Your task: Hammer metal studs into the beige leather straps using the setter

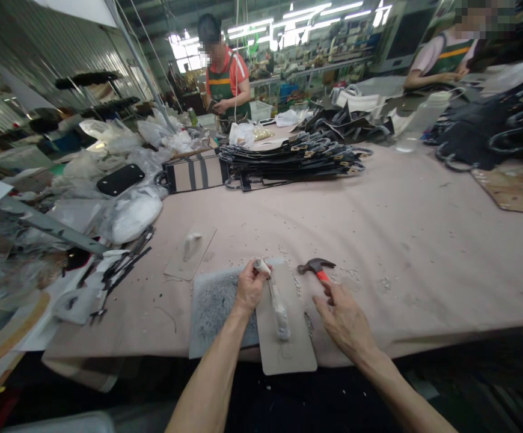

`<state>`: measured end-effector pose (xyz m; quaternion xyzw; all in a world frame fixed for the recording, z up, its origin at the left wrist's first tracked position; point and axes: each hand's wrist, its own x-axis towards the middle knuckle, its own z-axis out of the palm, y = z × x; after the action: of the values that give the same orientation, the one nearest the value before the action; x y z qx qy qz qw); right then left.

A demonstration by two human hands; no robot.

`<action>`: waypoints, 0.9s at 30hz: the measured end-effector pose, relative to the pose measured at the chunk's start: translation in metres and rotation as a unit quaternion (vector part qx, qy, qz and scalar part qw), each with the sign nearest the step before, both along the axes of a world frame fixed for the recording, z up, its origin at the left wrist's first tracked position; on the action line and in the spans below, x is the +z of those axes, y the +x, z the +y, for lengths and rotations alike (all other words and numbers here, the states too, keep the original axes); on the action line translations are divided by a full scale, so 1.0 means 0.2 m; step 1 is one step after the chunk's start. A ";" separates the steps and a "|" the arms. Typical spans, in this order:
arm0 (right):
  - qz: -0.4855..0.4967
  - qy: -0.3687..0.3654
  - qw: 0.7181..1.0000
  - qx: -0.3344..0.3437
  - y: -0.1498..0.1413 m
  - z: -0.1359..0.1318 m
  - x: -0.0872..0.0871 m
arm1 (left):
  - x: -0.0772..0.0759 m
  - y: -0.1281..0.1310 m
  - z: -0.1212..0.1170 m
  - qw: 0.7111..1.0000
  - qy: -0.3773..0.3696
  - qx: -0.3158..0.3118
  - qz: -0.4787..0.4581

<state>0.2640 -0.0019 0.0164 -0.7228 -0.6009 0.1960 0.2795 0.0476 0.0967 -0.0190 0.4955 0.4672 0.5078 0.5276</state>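
Note:
My left hand (249,287) is closed around a short white-wrapped cylindrical tool (261,266), whose round greyish end points up. It is held over the top of a flat beige panel (288,355) with a plastic-wrapped handle (282,319) along its middle. That panel partly overlaps a speckled grey board (214,307) and sticks out past the table's front edge. To the right, my right hand (345,319) has its fingers on the red handle of a claw hammer (318,266). The lower part of the handle is hidden by the hand.
Another beige panel with a handle (190,249) lies left. Small scraps dot the covered table (406,240). Behind are a stack of black bag pieces (293,159) and a clear bottle (417,126). Plastic bags (130,216) crowd the left. Two people stand across the table.

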 end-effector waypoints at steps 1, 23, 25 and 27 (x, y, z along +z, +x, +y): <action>-0.068 -0.007 0.998 -0.008 0.06 -0.01 -0.02 | 0.00 0.00 0.00 1.000 0.002 0.000 0.007; 0.366 -0.226 0.900 -0.064 0.01 0.04 0.23 | -0.01 0.06 -0.02 0.989 0.055 0.017 0.138; 0.228 -0.123 0.966 0.005 -0.01 0.05 0.32 | -0.01 0.05 -0.03 0.985 0.070 0.011 0.155; 0.076 -0.035 0.994 0.066 -0.03 0.07 0.38 | -0.01 0.05 -0.04 0.983 0.087 0.004 0.162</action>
<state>0.2581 0.0115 0.0933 -0.6736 -0.6171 0.2895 0.2858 0.0573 0.0891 -0.0201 0.6137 0.5026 0.4615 0.3973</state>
